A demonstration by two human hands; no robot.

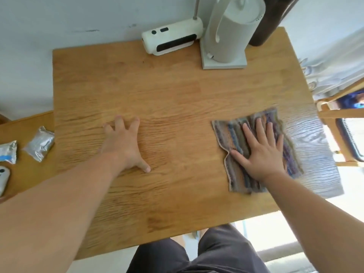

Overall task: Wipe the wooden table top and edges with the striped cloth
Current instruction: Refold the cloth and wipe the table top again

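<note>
The wooden table (173, 99) fills the middle of the view. A striped cloth (234, 134) in grey, purple and orange lies flat on its right side, close to the right edge. My right hand (262, 152) presses flat on the cloth with fingers spread, covering its middle. My left hand (124, 144) rests palm down on the bare wood left of centre, fingers apart, holding nothing. A wet sheen shows on the table strip to the right of the cloth.
A white device (171, 39) and a grey cylinder on a square base (226, 46) stand at the table's far edge. A lower wooden surface (25, 174) on the left holds two foil packets (40, 143) and a white gadget (3, 179). A wooden chair frame (332, 115) stands to the right.
</note>
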